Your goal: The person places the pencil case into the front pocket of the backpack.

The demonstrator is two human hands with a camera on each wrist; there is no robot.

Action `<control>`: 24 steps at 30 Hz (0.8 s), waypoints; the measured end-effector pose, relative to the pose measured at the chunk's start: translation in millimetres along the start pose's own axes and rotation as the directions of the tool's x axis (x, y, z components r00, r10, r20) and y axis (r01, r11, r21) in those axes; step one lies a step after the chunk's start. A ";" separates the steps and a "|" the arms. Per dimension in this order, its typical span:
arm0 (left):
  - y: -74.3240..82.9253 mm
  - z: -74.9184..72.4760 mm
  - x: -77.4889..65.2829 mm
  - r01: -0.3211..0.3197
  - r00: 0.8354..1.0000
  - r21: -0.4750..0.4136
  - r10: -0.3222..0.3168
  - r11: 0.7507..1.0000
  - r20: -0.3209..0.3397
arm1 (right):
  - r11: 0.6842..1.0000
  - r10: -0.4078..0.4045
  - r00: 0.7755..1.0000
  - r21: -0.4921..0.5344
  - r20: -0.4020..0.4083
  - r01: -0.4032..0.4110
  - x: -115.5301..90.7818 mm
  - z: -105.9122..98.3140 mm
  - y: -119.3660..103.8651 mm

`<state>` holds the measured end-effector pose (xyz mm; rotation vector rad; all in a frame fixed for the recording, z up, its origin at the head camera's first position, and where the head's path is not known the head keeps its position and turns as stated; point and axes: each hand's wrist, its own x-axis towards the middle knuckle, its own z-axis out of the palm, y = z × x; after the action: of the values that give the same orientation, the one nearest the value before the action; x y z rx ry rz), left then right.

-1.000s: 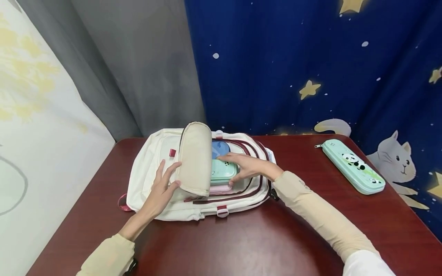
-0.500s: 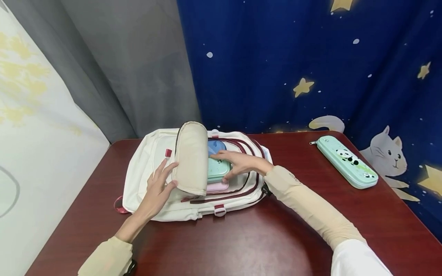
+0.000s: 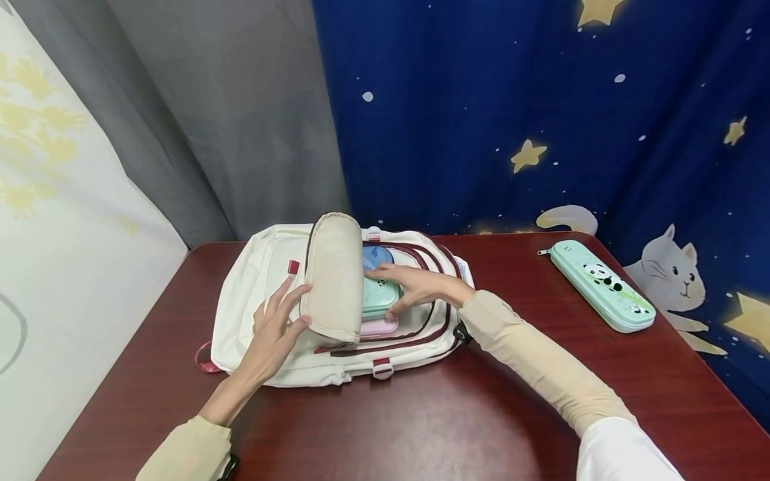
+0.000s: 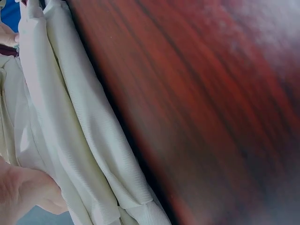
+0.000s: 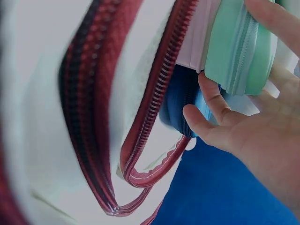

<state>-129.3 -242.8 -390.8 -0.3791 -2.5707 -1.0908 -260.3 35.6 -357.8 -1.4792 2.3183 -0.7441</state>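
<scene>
A white backpack (image 3: 240,327) lies flat on the table, its front pocket flap (image 3: 333,280) folded back to the left. My left hand (image 3: 273,334) touches the flap's left edge with thumb and index finger, the other fingers spread over the bag. At the pocket's mouth my right hand (image 3: 424,286) grips a mint-green pencil case (image 3: 381,297), thumb on the near side and fingers on the far side. Beneath that case is a pale pink case (image 3: 379,327). A blue zipped case (image 5: 180,101) sits behind the fingers. The flap hides the cases' left ends.
Another mint-green pencil case with a panda print (image 3: 601,286) lies on the dark red table (image 3: 421,414) at the right. A grey and blue curtain (image 3: 433,120) hangs behind the table. The pocket's dark red zip (image 5: 161,79) curves near my right hand.
The view has shifted slightly, so the bag and hands appear a little further left. Both hands keep nearly the same places on the flap and the pencil case.
</scene>
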 end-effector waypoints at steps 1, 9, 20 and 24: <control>-0.1 -0.9 -0.4 0.003 1.000 0.008 -0.003 1.000 -0.001 | 1.000 0.002 1.000 -0.010 0.003 -0.002 1.2 0.1 -0.9; 2.3 -2.1 2.1 0.039 0.999 0.094 -0.042 0.995 0.028 | 0.994 0.081 0.997 -0.069 -0.018 -0.082 -3.6 -3.6 -5.9; 1.8 -4.4 4.8 0.042 0.999 0.073 -0.044 0.996 0.032 | 0.983 0.126 0.962 -0.099 -0.242 -0.154 -20.9 7.8 -3.9; 0.9 -5.6 8.0 0.021 1.000 0.044 -0.022 0.999 0.020 | 0.981 0.072 0.963 -0.154 -0.259 -0.115 -21.8 10.0 -4.0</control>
<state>-135.3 -245.3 -383.4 -0.3545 -2.6171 -1.0418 -242.9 51.2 -364.5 -1.3992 2.6813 -0.7670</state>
